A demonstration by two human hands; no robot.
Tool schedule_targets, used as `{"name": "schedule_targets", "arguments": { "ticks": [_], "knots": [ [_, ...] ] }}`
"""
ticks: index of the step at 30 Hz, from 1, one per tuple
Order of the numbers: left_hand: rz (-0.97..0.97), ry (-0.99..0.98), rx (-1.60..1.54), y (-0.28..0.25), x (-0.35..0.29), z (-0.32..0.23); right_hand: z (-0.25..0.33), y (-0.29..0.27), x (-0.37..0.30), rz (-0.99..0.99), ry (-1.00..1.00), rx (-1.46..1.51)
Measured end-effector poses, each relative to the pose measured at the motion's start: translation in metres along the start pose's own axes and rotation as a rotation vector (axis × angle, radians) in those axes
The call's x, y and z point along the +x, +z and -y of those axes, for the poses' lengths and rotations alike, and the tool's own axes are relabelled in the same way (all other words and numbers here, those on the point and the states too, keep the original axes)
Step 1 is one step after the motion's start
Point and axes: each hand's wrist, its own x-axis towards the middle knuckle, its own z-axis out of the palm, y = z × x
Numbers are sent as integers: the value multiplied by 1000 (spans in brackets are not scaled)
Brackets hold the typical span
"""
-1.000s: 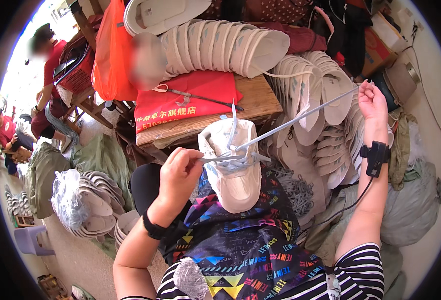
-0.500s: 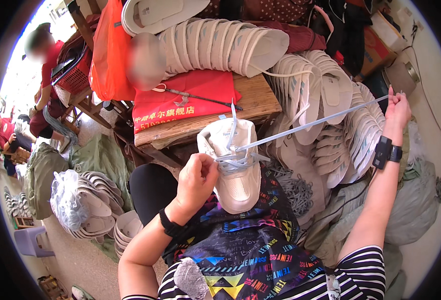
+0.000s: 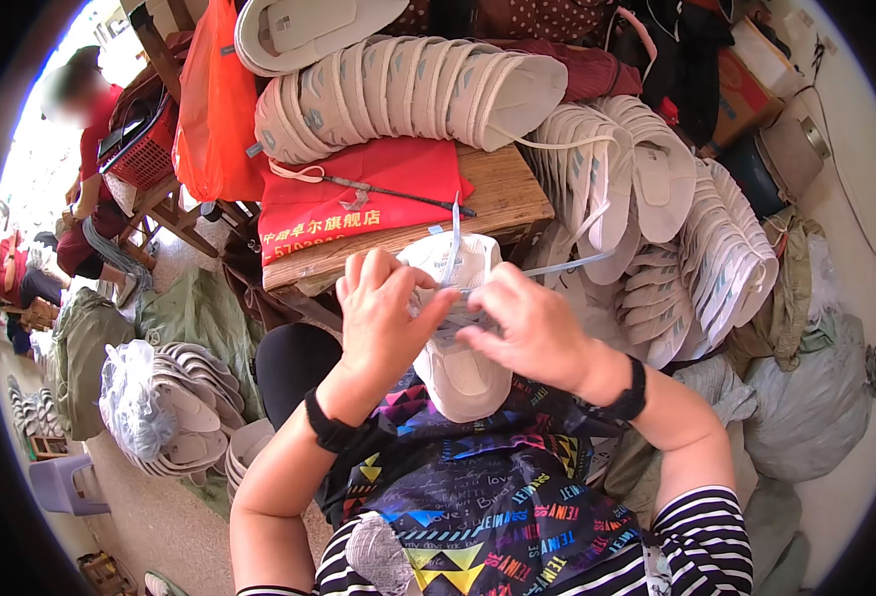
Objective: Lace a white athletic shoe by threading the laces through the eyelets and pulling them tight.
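Observation:
A white shoe rests toe toward me against my apron, with a pale blue shoelace threaded through its front. One lace end rises above the tongue; another stretch runs out to the right past my hand. My left hand is at the shoe's left edge, thumb and finger closed on the lacing. From the right, my right hand meets it over the lacing, fingers bent in on the lace and slightly blurred. Both hands cover most of the crossed laces.
A wooden bench ahead carries a red bag, a thin hooked tool and a row of nested white shoes. More shoe stacks stand right, others left. Two people sit at far left.
My right hand has come back from far right, where the lace was stretched taut, to the shoe's front. The left hand has shifted up a little. The lace now hangs looser at the right.

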Motion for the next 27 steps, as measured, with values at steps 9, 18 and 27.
{"name": "schedule_targets", "arguments": {
  "ticks": [9,18,27],
  "knots": [
    [-213,39,-63,-2,-2,21,-2,1,5,208,200,108],
    [-474,-271,-99,-70,-25,105,-16,-30,11,520,392,415],
    [-478,-225,142,-112,-40,141,-42,-32,18,374,21,455]
  ]
}}
